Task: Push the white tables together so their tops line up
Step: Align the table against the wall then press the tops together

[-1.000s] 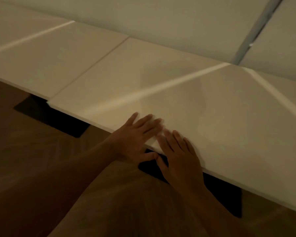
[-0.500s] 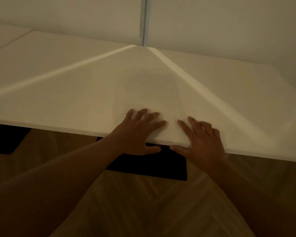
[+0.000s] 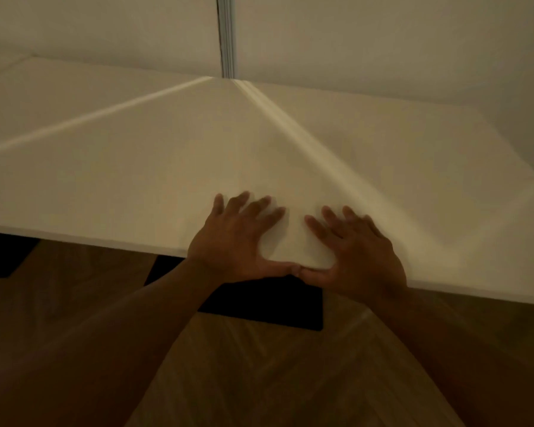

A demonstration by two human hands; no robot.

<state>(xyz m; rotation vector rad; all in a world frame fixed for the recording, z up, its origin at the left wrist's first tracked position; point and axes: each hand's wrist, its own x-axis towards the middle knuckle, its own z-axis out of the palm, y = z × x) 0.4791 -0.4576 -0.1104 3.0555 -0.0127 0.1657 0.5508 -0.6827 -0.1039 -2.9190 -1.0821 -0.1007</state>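
A white table top [image 3: 167,167] fills the middle of the view, its near edge running from left to lower right. My left hand [image 3: 238,238] lies flat on the top at the near edge, fingers spread. My right hand [image 3: 361,254] lies flat beside it, fingers spread too. Both thumbs hang over the front edge and touch each other. A second white table top [image 3: 0,64] shows at the far left, its seam with the near table just visible at the upper left.
A black table base [image 3: 275,306] sits on the wooden floor [image 3: 259,380] under my hands; another dark base [image 3: 0,257] is at the left. A pale wall [image 3: 352,41] with a vertical metal strip [image 3: 227,35] stands behind the tables.
The view has swung right and squared up to the table, so the neighbouring top has slid out to the far left. My hands stay flat on the edge, now with thumbs touching.
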